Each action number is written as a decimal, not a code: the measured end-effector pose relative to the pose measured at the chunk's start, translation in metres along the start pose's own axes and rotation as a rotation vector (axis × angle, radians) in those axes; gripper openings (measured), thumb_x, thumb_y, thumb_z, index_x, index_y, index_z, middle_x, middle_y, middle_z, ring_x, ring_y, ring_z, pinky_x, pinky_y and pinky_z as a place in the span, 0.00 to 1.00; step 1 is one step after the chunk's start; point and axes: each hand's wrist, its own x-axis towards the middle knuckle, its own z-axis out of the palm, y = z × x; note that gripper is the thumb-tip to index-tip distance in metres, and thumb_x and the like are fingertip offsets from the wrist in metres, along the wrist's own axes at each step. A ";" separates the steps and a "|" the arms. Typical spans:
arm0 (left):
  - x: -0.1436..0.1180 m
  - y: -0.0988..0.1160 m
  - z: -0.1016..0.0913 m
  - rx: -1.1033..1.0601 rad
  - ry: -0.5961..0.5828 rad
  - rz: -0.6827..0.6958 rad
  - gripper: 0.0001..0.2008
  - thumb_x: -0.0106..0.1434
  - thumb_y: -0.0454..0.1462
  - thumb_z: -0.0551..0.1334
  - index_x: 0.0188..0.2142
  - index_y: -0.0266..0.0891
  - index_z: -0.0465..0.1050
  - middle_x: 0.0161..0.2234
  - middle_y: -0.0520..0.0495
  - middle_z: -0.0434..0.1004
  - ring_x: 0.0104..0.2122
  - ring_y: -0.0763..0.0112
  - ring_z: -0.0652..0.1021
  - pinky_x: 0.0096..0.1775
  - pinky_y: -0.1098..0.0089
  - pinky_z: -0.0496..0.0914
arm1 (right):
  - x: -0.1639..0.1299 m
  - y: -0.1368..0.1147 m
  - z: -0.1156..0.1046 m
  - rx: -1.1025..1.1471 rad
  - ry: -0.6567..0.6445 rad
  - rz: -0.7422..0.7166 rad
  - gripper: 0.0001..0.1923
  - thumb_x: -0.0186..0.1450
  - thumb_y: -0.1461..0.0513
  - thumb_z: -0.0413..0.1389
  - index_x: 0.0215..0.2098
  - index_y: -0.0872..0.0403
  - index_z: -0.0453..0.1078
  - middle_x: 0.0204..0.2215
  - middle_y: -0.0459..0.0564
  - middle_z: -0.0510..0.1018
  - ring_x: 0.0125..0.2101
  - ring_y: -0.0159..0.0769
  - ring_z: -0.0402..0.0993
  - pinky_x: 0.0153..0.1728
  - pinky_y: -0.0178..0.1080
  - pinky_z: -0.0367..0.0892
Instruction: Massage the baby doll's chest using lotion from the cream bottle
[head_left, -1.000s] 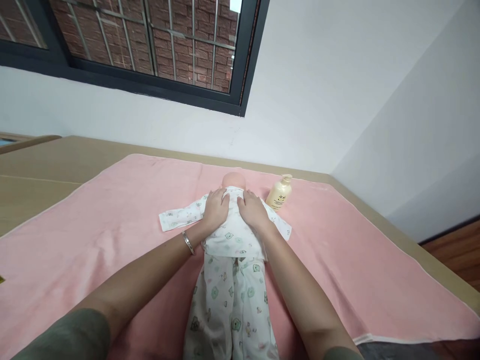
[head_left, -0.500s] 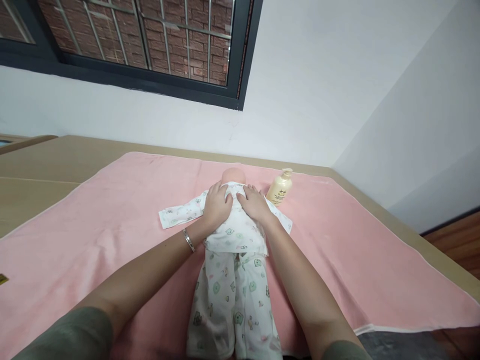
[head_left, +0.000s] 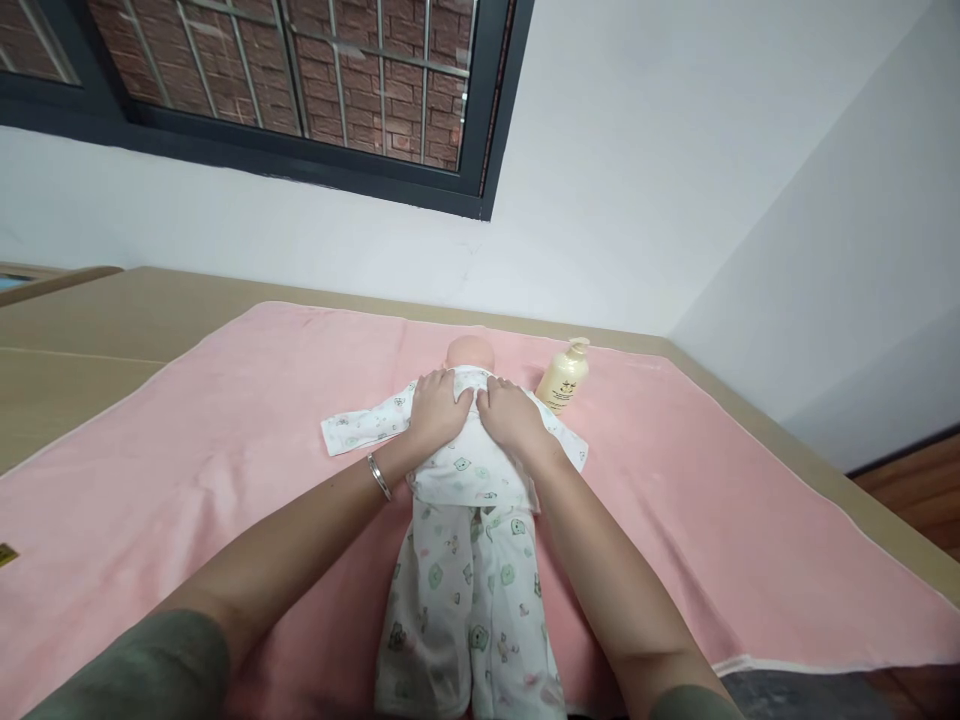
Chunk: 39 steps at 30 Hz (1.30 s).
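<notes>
The doll [head_left: 474,500] lies on the pink blanket [head_left: 675,480], the left hand [head_left: 437,412] and right hand [head_left: 514,415] resting fingers flat on its shirt [head_left: 469,465], and it looks light and soft, so holding around its middle seems best.

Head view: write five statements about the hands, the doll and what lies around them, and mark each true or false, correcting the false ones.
1. The left hand rests on the doll's white patterned top. True.
2. The pump bottle stands on the pink blanket, right of the doll's head. True.
3. The right hand grips the pump bottle. False: it rests on the patterned top.
4. The doll's head points toward the person. False: it points away, toward the white wall.
5. A silver bracelet is on the right arm. False: it is on the left arm.
</notes>
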 end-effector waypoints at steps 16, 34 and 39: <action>-0.010 0.021 -0.020 0.183 -0.048 0.130 0.16 0.70 0.37 0.50 0.49 0.34 0.74 0.48 0.35 0.79 0.51 0.53 0.76 0.55 0.57 0.68 | 0.019 0.030 0.012 0.254 -0.027 -0.010 0.29 0.74 0.50 0.40 0.64 0.59 0.61 0.67 0.60 0.62 0.67 0.49 0.55 0.65 0.48 0.49; -0.001 0.017 -0.025 0.185 -0.122 0.099 0.18 0.70 0.38 0.50 0.45 0.33 0.76 0.45 0.33 0.81 0.48 0.51 0.79 0.51 0.56 0.70 | 0.010 0.015 0.000 0.191 -0.029 0.008 0.23 0.74 0.54 0.41 0.54 0.58 0.70 0.56 0.62 0.75 0.57 0.51 0.68 0.56 0.45 0.59; -0.007 0.024 -0.026 0.177 -0.091 0.119 0.19 0.71 0.38 0.48 0.43 0.34 0.78 0.43 0.34 0.81 0.47 0.52 0.79 0.52 0.57 0.71 | 0.022 0.033 0.013 0.317 -0.035 0.011 0.28 0.74 0.49 0.41 0.62 0.58 0.64 0.65 0.60 0.65 0.66 0.49 0.58 0.61 0.45 0.55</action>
